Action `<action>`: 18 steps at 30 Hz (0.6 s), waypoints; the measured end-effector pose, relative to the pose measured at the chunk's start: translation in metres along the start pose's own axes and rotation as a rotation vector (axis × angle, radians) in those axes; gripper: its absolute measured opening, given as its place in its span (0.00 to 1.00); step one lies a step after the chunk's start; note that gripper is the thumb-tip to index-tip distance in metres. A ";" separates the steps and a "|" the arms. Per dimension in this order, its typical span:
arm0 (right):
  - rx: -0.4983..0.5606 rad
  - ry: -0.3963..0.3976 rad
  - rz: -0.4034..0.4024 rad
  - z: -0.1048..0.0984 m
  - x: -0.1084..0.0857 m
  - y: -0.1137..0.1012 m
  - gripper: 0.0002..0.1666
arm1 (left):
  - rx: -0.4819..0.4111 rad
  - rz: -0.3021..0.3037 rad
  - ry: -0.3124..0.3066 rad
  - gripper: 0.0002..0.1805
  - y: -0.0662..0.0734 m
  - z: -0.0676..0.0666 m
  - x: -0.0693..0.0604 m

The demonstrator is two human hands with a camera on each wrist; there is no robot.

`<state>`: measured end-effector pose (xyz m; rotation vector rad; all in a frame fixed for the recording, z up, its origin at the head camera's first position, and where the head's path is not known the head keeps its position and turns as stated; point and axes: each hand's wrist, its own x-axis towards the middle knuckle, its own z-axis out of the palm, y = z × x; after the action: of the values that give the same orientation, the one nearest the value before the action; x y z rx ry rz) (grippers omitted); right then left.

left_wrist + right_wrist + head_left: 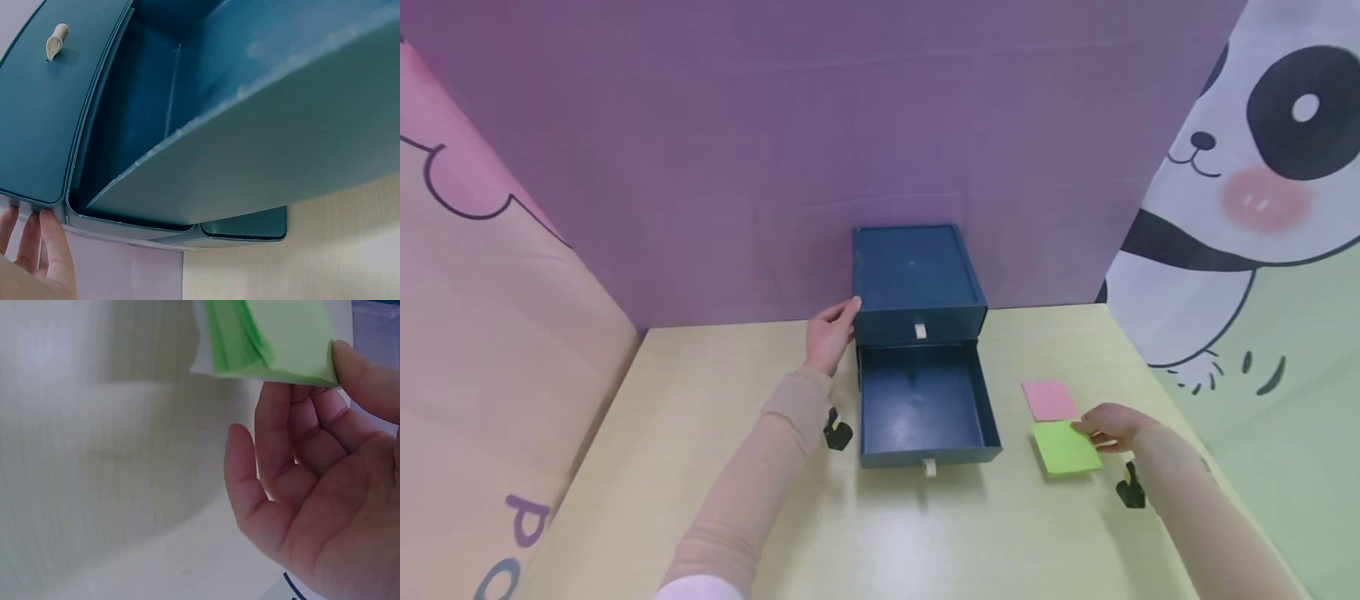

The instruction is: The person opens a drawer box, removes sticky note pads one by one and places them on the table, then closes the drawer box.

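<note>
In the head view, a dark blue drawer unit stands against the back wall. One lower drawer is pulled far out, and no contents show inside. Fingers of my left hand touch the unit's left side near its upper front corner; in the left wrist view that hand has its fingers extended against the side. My right hand pinches a green sticky note pad by its edge, just above the table. The right wrist view shows the thumb on top of the pad and fingers beneath.
A pink sticky note pad lies on the pale wooden table behind the green one. A purple cloth wall rises at the back, with a panda-printed panel on the right. Another drawer sits below the pulled-out one.
</note>
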<state>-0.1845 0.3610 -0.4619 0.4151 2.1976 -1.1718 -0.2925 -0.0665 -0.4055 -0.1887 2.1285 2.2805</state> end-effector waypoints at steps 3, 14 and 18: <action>-0.030 0.023 0.009 0.001 0.000 0.002 0.18 | -0.001 0.002 -0.001 0.24 0.001 0.000 0.000; -0.346 0.076 -0.011 0.003 0.002 0.001 0.18 | -0.007 0.003 0.009 0.23 0.000 -0.001 0.002; -0.430 0.112 0.005 0.003 0.010 0.011 0.18 | -0.019 0.015 -0.002 0.23 -0.002 0.002 0.001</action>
<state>-0.1853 0.3640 -0.4765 0.3068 2.4600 -0.6559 -0.2939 -0.0646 -0.4072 -0.1723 2.1154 2.3085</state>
